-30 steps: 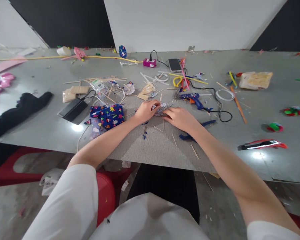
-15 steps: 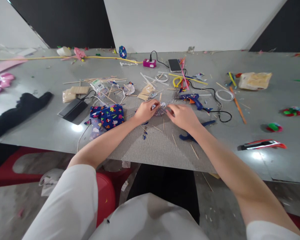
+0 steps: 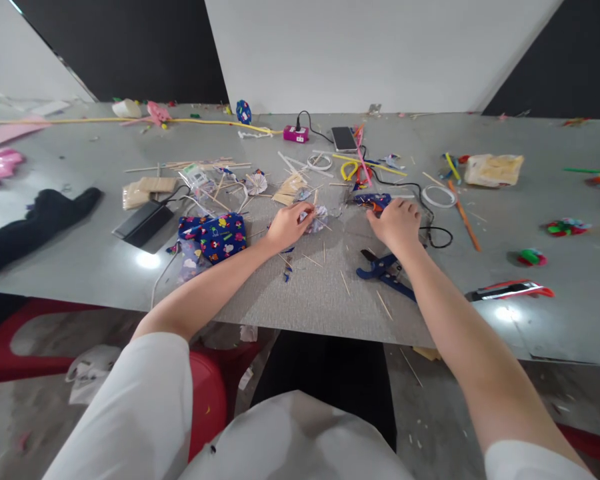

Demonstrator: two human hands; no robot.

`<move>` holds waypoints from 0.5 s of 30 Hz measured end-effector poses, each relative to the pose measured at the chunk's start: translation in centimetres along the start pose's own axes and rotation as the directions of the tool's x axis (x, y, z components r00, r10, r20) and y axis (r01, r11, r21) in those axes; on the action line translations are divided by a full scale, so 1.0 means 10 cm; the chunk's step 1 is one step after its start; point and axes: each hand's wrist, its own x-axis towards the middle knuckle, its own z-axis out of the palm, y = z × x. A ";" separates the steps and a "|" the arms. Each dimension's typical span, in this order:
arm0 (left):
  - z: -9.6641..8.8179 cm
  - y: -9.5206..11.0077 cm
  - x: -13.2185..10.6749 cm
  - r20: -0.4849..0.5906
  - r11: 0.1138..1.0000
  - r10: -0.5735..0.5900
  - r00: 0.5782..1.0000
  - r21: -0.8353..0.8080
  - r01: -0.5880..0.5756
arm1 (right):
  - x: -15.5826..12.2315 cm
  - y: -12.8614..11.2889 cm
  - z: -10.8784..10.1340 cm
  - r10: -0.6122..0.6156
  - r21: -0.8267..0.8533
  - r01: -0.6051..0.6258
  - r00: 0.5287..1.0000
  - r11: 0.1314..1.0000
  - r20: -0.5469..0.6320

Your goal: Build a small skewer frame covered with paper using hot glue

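Between the thumb and fingers of my left hand (image 3: 291, 225) is a small pleated white-and-blue fabric rosette (image 3: 321, 217) with thin wooden sticks at it. My left fingers are closed on its left edge. To the right, my right hand (image 3: 398, 220) is wrapped over the handle of a blue hot glue gun (image 3: 373, 199), which lies on the table with its nozzle pointing left. The handle is mostly hidden under my fingers. Just below that hand lies a pair of blue-handled cutters (image 3: 386, 272). A second pleated rosette (image 3: 257, 183) rests among sticks farther left.
A blue patterned fabric bundle (image 3: 220, 237) and a black power bank-like box (image 3: 144, 223) lie left. A phone (image 3: 344, 139) and purple power socket (image 3: 296, 134) stand behind. Right are a white tube coil (image 3: 439, 196), the glue gun's cable, and a red-and-black utility knife (image 3: 511, 289).
My right hand has left the rosette and moved right onto the glue gun's handle. My left hand stays in place with the rosette. The cutters show more fully now.
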 end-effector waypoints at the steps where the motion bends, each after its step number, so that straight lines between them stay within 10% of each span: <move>1: 0.00 0.00 0.00 0.000 1.000 0.000 1.000 0.002 0.000 | 0.02 0.01 0.02 0.002 0.006 -0.002 1.000 1.000 0.012; 15: 0.02 -0.03 -0.01 -0.037 1.000 -0.011 0.999 0.024 0.012 | 0.05 -0.09 -0.22 0.027 0.235 -0.008 0.996 0.972 -0.080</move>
